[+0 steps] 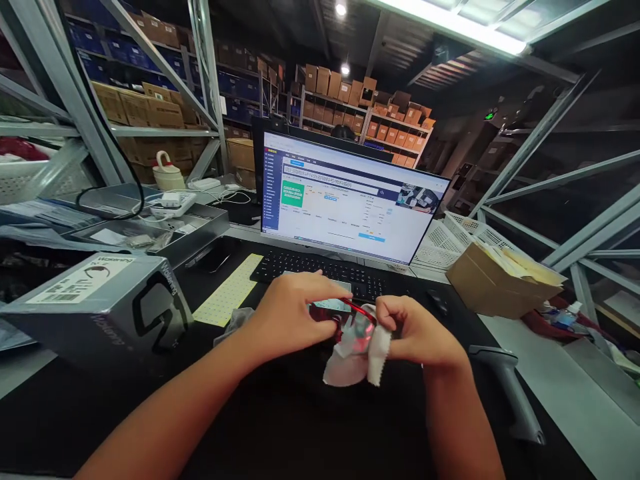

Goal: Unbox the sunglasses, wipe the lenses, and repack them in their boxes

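Over the black desk (280, 413), my left hand (293, 313) is closed around a pair of red-framed glasses (350, 319). My right hand (417, 330) pinches a small white cloth (357, 360) against the glasses, and the cloth hangs down below them. Both hands meet just in front of the black keyboard (325, 270). Most of the glasses are hidden by my fingers and the cloth.
A lit monitor (350, 200) stands behind the keyboard. A grey product box (100, 300) lies at left, a yellow sheet (230, 290) beside it. An open cardboard box (500, 277) and a barcode scanner (510, 387) sit at right. Metal shelving with cartons surrounds the desk.
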A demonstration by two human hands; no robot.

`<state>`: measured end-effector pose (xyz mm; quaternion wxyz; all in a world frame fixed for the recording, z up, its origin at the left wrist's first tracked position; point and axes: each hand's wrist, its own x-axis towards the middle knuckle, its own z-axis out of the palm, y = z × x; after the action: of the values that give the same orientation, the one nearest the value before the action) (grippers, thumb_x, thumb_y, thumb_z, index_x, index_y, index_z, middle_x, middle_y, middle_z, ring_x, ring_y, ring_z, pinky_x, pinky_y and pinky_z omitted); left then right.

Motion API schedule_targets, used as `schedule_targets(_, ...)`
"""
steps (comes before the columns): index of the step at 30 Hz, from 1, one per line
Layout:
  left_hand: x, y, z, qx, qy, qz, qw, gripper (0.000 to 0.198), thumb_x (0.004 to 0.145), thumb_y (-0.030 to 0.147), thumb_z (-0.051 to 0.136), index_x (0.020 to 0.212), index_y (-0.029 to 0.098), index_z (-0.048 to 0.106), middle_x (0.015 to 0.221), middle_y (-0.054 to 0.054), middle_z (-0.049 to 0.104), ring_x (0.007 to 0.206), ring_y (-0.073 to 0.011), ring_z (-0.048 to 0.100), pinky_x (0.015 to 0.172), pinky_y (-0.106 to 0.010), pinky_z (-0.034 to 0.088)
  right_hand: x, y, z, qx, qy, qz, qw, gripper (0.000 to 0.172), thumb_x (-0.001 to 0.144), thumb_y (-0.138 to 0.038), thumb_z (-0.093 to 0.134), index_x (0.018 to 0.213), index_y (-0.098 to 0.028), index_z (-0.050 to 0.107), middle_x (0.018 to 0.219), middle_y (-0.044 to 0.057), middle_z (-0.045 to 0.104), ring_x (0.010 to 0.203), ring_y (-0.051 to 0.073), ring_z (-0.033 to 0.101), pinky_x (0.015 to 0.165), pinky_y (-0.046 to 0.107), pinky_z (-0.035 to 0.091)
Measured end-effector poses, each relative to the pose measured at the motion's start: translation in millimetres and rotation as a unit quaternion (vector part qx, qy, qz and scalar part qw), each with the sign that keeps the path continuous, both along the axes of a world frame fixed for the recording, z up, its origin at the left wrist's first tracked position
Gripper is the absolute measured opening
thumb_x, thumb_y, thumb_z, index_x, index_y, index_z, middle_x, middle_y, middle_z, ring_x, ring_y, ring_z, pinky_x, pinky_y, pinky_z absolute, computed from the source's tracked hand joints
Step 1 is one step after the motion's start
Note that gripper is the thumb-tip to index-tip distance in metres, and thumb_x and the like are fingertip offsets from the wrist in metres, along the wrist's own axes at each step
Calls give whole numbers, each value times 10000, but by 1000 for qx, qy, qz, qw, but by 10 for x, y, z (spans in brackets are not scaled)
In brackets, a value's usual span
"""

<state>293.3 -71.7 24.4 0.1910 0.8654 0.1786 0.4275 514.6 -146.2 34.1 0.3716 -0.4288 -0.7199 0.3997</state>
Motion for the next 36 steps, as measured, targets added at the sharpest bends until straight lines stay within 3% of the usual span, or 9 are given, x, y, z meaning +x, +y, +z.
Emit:
schedule_targets(5, -64, 24, 52, -76, 9, 1, 997, 372, 649, 65, 682, 946, 270, 772, 912, 60, 780, 825, -149, 717, 757, -256, 568, 122, -61, 37, -49, 35, 3, 998, 456, 605, -82, 760, 650, -223, 328, 616, -94, 388, 549, 64, 308, 472, 184, 253)
schedule_targets(7, -46, 5, 33, -58, 7, 3, 998, 373, 658, 68, 687, 961, 269, 770, 920, 56, 782, 823, -150, 719, 759, -259, 574, 63, -91, 32, -81, 53, -11, 995, 449, 585, -69, 736, 652, -229, 322, 610, -93, 407, 532, 68, 345, 465, 188, 268)
schedule_targets(11, 58, -85, -51, 56, 11, 24, 998, 329, 703, 74, 675, 972, 243, 758, 918, 28, 784, 792, -172, 724, 992, -446, 552, -179, -113, -18, -11, -2, -118, 993, 383, 595, -44, 657, 619, -218, 316, 587, -87, 391, 558, 76, 336, 495, 201, 242)
schedule_targets(14, 128, -133, -96, 144, 38, 46, 988, 218, 774, 77, 629, 895, 213, 750, 930, -13, 785, 806, -206, 735, 1013, -562, 524, -312, -85, -64, 69, -90, -189, 975, 379, 610, -48, 674, 594, -206, 330, 563, -89, 386, 563, 78, 309, 500, 212, 224)
schedule_targets(16, 130, -123, -93, 138, 41, 36, 989, 242, 759, 68, 635, 903, 225, 750, 955, -5, 788, 824, -204, 742, 1025, -564, 519, -289, -64, -66, 68, -89, -161, 981, 386, 638, -63, 682, 611, -212, 327, 560, -93, 401, 552, 76, 320, 495, 212, 230)
schedule_targets(21, 0, -43, -10, 32, -15, 7, 999, 400, 667, 73, 671, 1003, 273, 751, 989, 56, 789, 896, -161, 744, 1109, -462, 479, 11, -97, 35, 65, -27, 2, 997, 443, 674, -102, 746, 620, -214, 320, 577, -99, 376, 543, 66, 283, 486, 212, 223)
schedule_targets(26, -88, -30, 26, 10, -29, 1, 1000, 380, 678, 99, 667, 1001, 277, 758, 997, 62, 788, 902, -153, 742, 1121, -444, 470, 143, -163, 101, 97, -29, 24, 995, 454, 708, -117, 757, 580, -199, 329, 556, -92, 380, 535, 62, 276, 487, 216, 217)
schedule_targets(30, -53, -61, 13, 56, -16, 20, 998, 387, 700, 86, 650, 1036, 254, 742, 990, 37, 785, 876, -157, 740, 1107, -482, 483, 87, -148, 92, 63, -11, -20, 998, 439, 648, -95, 716, 559, -210, 302, 528, -92, 361, 518, 64, 263, 475, 217, 208)
schedule_targets(36, 145, -156, -88, 279, 32, 34, 959, 141, 878, 134, 588, 968, 153, 695, 935, -46, 777, 834, -167, 727, 1160, -506, 423, -291, -121, -62, 119, -55, -212, 968, 347, 654, -107, 610, 548, -217, 299, 495, -84, 349, 510, 73, 264, 463, 216, 189)
